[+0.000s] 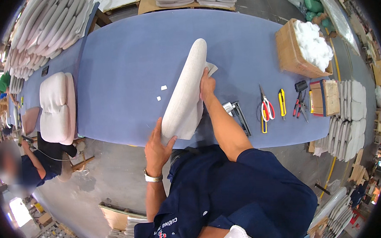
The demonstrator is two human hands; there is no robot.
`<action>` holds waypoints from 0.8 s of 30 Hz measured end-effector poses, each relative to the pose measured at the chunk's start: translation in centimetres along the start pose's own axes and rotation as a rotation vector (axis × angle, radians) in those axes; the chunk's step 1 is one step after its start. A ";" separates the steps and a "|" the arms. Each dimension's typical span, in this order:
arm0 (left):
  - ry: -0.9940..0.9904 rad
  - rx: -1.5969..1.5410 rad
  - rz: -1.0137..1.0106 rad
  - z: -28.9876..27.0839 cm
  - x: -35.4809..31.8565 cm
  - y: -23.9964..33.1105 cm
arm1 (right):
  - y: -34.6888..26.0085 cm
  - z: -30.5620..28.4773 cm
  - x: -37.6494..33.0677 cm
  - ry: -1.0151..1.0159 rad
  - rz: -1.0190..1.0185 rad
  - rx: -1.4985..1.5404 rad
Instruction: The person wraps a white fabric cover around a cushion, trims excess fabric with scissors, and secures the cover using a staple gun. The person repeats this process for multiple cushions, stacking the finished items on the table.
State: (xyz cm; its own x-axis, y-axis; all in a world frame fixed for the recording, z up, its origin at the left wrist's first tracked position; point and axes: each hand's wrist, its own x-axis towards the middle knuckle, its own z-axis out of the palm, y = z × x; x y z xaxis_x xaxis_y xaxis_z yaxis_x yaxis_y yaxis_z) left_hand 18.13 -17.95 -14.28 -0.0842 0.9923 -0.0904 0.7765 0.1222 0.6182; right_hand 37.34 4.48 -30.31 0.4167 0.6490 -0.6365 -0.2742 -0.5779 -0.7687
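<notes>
A long beige fabric-covered cushion (184,89) is held on edge, slanting, over the blue-covered table. At its near end my left hand (158,143) grips the lower edge, thumb on one side and fingers on the other. My right hand (207,84) is closed on its right side, close to a loose flap of fabric (212,68). The fingertips of the right hand are partly hidden. Two small white scraps (163,87) lie left of the cushion. Beside my right forearm rests a staple gun (238,115), partly covered by the arm.
On the right lie red-handled scissors (266,107), a yellow utility knife (282,102) and pliers (298,104). A cardboard box (297,55) of white stuffing stands behind them. Finished-looking cushions (56,108) lie at left, below tall stacks (48,31). Another person (33,164) works at far left.
</notes>
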 end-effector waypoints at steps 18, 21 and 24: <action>-0.425 -0.037 0.064 4.0 20.8 8.2 | 0.8 0.9 -0.6 0.176 -0.104 -0.311; -0.396 -0.026 0.103 6.3 26.7 9.5 | 0.9 1.1 -0.6 0.198 -0.113 -0.302; -0.373 0.083 0.157 7.8 31.9 11.1 | 0.9 1.4 -0.4 0.236 -0.151 -0.320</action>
State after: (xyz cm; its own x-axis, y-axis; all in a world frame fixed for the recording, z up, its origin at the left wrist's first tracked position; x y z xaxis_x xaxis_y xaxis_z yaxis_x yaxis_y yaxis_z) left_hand 28.96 14.97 -16.39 0.2595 0.9222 -0.2867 0.8107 -0.0467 0.5836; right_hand 35.71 4.35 -30.83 0.6290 0.6282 -0.4579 0.0720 -0.6336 -0.7703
